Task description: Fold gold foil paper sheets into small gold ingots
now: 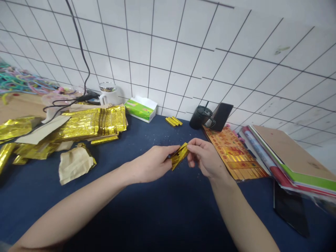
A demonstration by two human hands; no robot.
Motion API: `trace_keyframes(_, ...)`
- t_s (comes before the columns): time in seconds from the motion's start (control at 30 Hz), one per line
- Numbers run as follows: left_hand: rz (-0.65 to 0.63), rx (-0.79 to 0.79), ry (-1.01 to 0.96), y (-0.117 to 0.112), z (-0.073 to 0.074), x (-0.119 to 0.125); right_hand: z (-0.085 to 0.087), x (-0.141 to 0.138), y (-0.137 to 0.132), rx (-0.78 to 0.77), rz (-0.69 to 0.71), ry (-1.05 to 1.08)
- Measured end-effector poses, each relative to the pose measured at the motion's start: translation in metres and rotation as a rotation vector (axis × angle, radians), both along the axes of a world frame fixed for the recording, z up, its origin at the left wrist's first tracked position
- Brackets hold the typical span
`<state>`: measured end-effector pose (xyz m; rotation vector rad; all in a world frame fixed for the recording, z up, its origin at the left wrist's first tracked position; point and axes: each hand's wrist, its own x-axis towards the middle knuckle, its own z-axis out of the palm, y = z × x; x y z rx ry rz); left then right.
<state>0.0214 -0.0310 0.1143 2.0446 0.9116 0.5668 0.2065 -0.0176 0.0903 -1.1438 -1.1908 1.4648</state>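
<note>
A small folded piece of gold foil paper (179,157) is held up over the middle of the dark blue table. My left hand (157,161) pinches its left side between thumb and fingers. At its upper right end, the fingertips of my right hand (203,157) are closed on the edge. Beyond the hands, several narrow gold strips (173,121) lie together near the wall. A large pile of gold foil sheets (91,122) is on the left, with a crumpled piece of foil paper (76,163), pale side up, in front of it.
By the tiled wall stand a white mug (108,94), a green tissue pack (141,109), a black cup (201,117) and a leaning phone (222,115). Orange-gold printed sheets (236,154) and a stack of boards (294,150) lie right. A black cable (81,49) hangs at left.
</note>
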Motion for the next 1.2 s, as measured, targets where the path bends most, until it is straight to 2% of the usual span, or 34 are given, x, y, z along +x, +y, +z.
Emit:
trace_keyframes(0.17, -0.03, -0.063, -0.005, 0.0, 0.002, -0.001, 0.0, 0.002, 0.002, -0.087, 0.038, 0.079)
trace_keyframes(0.43, -0.029, -0.031, 0.047, -0.003, 0.004, 0.001, 0.0, 0.003, 0.002, -0.107, 0.046, 0.128)
trace_keyframes(0.63, -0.072, -0.092, 0.071, -0.002, 0.006, -0.002, -0.003, 0.004, 0.005, -0.139, 0.103, 0.219)
trace_keyframes(0.83, -0.072, -0.148, 0.082, -0.004, 0.003, -0.002, -0.004, 0.004, 0.006, -0.166, 0.135, 0.268)
trace_keyframes(0.9, -0.053, -0.123, 0.089, -0.005, 0.002, -0.002, -0.004, 0.004, 0.005, -0.172, 0.14, 0.268)
trace_keyframes(1.03, 0.002, -0.026, 0.11, -0.007, 0.003, 0.0, -0.002, -0.001, 0.002, -0.123, 0.046, 0.202)
trace_keyframes(1.2, 0.02, 0.026, 0.109, -0.009, 0.004, 0.001, -0.005, -0.01, -0.002, 0.054, -0.153, 0.052)
